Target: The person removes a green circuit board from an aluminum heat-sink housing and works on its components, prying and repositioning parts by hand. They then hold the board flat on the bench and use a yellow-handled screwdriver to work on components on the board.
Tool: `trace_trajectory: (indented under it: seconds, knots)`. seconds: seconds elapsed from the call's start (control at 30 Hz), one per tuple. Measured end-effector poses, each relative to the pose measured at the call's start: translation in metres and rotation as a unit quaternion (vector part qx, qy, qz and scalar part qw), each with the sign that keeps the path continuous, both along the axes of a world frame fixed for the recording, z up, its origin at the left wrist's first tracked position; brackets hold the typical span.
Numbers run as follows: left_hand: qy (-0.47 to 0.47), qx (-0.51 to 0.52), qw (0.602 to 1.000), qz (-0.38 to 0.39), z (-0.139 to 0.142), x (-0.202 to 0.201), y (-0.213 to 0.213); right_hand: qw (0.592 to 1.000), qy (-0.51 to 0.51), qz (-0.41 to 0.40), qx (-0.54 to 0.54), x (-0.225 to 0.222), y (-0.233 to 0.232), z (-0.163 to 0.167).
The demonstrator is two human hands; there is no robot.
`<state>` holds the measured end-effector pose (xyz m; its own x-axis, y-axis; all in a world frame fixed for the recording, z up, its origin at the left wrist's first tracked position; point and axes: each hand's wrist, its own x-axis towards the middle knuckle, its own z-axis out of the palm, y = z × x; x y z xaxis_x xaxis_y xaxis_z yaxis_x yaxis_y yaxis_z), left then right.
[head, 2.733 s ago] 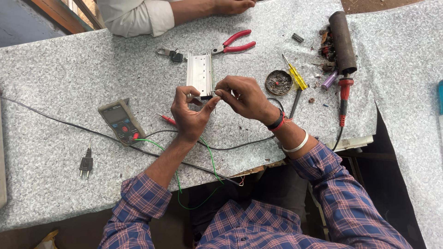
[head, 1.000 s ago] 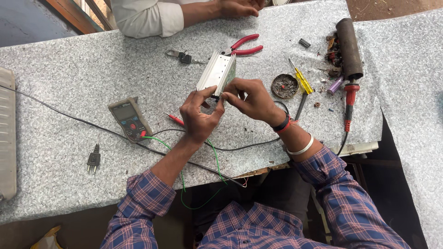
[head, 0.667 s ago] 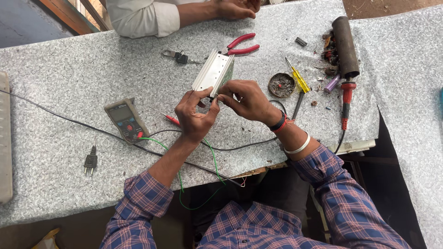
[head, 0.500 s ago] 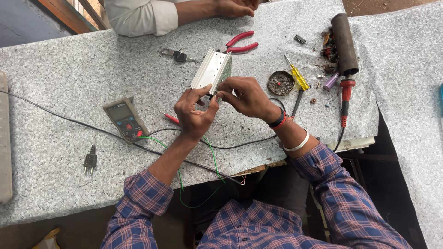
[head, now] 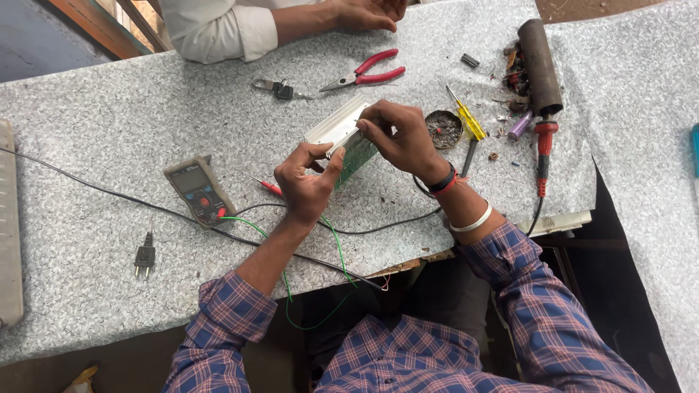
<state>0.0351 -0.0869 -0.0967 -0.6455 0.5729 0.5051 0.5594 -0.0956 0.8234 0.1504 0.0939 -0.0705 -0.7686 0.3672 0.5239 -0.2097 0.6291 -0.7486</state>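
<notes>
My left hand [head: 306, 182] and right hand [head: 397, 135] both clamp the ribbed metal casing [head: 336, 129], tilted above the speckled table [head: 109, 116] — its green board [head: 357, 154] half hidden behind my fingers. Bare tabletop lies to the left, around the multimeter [head: 198, 191]. On the right it's crowded — a yellow screwdriver [head: 466, 120], a round tin [head: 443, 129], a soldering iron [head: 543, 153].
</notes>
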Motion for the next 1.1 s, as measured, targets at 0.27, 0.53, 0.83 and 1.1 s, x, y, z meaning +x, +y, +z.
trace_trajectory:
  seconds: [0.27,0.53,0.83,1.1]
  knots:
    - [-0.032,0.0,0.999,-0.021,-0.007,0.002,0.025,0.996,0.081,-0.035,-0.01,0.006,0.031,-0.012]
    - [-0.14,-0.066,0.982,-0.107,-0.037,-0.003,0.075,0.991,0.032,-0.012,-0.128,0.001,0.087,-0.033]
    - [-0.26,-0.151,0.946,-0.124,-0.048,-0.015,0.068,0.984,-0.159,0.081,0.027,0.013,0.056,-0.001]
    - [-0.255,-0.17,0.941,-0.141,-0.029,0.004,0.057,0.981,-0.163,0.098,0.041,0.026,0.047,0.009]
